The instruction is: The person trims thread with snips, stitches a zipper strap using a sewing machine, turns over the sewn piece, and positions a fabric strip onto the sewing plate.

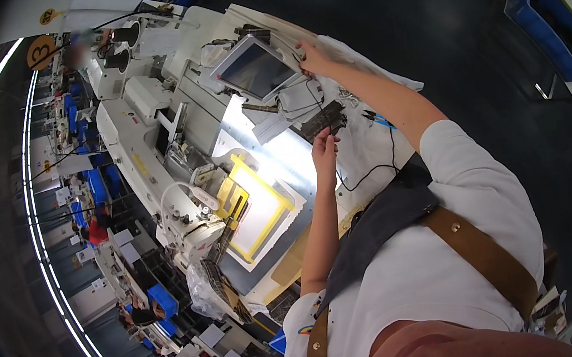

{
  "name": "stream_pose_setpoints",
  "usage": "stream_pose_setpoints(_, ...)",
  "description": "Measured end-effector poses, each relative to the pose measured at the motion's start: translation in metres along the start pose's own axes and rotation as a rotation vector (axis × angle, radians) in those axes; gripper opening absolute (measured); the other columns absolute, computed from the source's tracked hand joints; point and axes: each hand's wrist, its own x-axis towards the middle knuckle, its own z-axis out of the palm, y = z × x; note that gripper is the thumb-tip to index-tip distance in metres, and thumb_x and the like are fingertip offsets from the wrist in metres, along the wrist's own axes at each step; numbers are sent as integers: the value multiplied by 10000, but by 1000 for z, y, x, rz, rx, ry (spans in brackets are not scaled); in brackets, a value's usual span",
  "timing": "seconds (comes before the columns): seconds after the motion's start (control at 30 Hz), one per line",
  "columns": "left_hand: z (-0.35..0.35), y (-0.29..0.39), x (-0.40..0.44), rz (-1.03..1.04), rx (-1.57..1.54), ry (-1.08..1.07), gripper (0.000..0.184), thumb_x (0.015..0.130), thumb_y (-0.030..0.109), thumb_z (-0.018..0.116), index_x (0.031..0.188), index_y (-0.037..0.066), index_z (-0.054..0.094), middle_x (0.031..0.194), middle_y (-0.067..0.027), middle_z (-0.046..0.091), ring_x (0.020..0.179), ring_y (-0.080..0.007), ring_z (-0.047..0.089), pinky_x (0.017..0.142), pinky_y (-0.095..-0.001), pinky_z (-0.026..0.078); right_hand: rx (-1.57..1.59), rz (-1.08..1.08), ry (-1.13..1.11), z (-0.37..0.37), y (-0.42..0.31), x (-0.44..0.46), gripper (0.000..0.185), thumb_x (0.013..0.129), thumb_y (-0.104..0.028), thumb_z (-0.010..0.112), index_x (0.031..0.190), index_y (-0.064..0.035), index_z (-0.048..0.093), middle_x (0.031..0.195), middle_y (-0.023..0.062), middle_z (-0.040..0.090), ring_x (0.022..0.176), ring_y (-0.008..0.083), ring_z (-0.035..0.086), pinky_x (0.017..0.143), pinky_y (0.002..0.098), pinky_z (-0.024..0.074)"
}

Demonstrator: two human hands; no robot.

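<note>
My right hand (314,59) is at the far edge of the table, beside the right side of a flat control screen (256,70). Its fingers are bent around something small and dark that I cannot make out. My left hand (325,149) hovers near a dark patterned piece (322,122), fingers curled together; what they hold, if anything, is hidden. Left of it, under bright light, a yellow-edged frame (269,230) with a white sheet (251,215) lies on the bed of a sewing machine (147,164).
Blue-handled snips (379,119) and a black cable (370,176) lie right of my left hand. A white box-like device (301,98) sits below the screen. White cloth (376,65) hangs over the table edge. A blue bin (546,25) stands across the floor.
</note>
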Motion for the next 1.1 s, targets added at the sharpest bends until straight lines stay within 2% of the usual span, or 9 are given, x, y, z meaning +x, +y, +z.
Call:
stream_pose_setpoints(0.13,3,7,-4,-1,2,14,306,1034,156,560,1302,11,587,906,0,633,751,-53,477,677,-209,408,41,-47,-33,5,25,18,149,845,-2,643,988,-37,667,751,81,669,623,178,660,583,332,519)
stream_pose_setpoints(0.23,1,8,-1,14,41,12,288,1036,167,562,1277,13,597,863,13,603,737,-53,471,670,-206,403,-262,-232,48,3,34,19,123,863,-24,647,982,-34,678,779,79,677,719,177,672,664,337,528)
stream_pose_setpoints(0.33,-3,9,4,3,47,-23,257,1041,177,557,1239,23,612,839,21,578,722,-59,486,666,-213,417,-271,-339,92,0,30,16,101,885,-35,636,974,-20,681,806,69,675,789,177,668,698,343,530)
stream_pose_setpoints(0.53,-1,13,13,19,-53,-34,250,1047,189,548,1236,38,605,847,30,584,691,-67,504,622,-227,419,23,-238,-70,-5,19,20,116,881,15,619,985,22,670,887,103,699,843,178,662,768,340,548)
stream_pose_setpoints(0.73,-8,14,19,40,34,-77,287,1060,208,520,1257,13,595,889,-9,639,768,-77,586,677,-244,493,-140,-459,-60,-5,26,27,192,845,45,638,1035,19,649,869,72,683,811,176,677,703,318,555)
stream_pose_setpoints(0.83,-16,15,36,-4,115,-172,292,1055,194,508,1258,8,603,900,-18,652,751,-74,596,656,-239,495,-213,-428,-52,-14,21,19,172,871,0,650,1043,3,646,881,51,688,793,143,678,668,294,539)
stream_pose_setpoints(0.93,-9,24,43,-24,6,-141,285,1039,142,477,1243,3,620,879,-29,660,677,-72,564,603,-229,466,-27,-257,55,-17,9,-4,130,905,-48,649,1031,-16,636,900,39,707,795,101,669,646,263,512)
stream_pose_setpoints(1.03,-6,32,57,-41,184,-127,290,1051,121,447,1281,36,603,917,-26,672,673,-59,552,605,-211,440,346,-167,-16,-26,-13,-48,134,880,-80,643,993,-9,652,837,59,705,758,145,665,699,303,527)
stream_pose_setpoints(1.1,-7,41,63,-33,192,-182,368,989,66,435,1322,39,588,983,-43,689,696,-49,551,592,-201,430,327,-143,-18,-25,2,-62,136,899,-72,639,1019,-9,642,841,43,695,735,114,643,684,277,518)
